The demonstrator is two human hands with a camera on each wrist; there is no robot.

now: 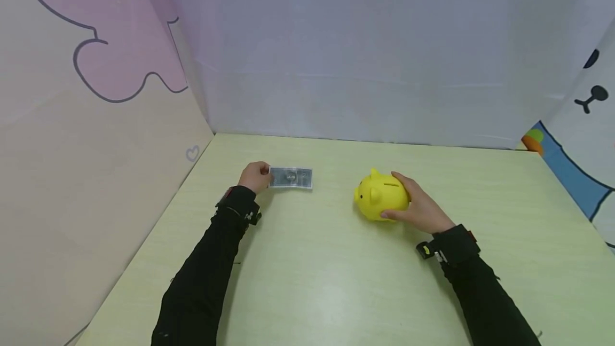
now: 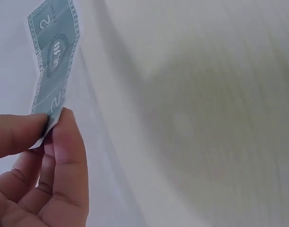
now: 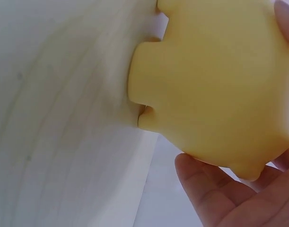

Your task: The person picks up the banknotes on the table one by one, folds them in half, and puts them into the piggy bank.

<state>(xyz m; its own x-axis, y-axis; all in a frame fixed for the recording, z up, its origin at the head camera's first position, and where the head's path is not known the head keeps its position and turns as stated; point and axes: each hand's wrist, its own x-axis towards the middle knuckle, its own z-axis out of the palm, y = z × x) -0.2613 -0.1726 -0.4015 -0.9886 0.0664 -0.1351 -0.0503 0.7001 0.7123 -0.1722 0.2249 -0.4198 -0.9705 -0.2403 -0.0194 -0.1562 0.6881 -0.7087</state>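
Between its thumb and fingers, my left hand [image 1: 254, 177] pinches the near end of a small blue-grey banknote [image 1: 290, 178]. In the left wrist view the banknote [image 2: 64, 35] is creased, shows a figure 2 at each end and is held up off the table. To the right, my right hand [image 1: 425, 210] grips a yellow piggy bank [image 1: 379, 196] round its rear end. Its snout faces left and a dark slot runs along its top. The right wrist view shows the piggy bank's side [image 3: 215, 90], with its feet at the tabletop.
A pale wood-grain table [image 1: 307, 260] lies under both hands. Behind it hangs a whitish cloth wall [image 1: 355, 57]. Side panels with cartoon prints, a pink figure [image 1: 129, 41] on the left and a white bear on the right, flank the table.
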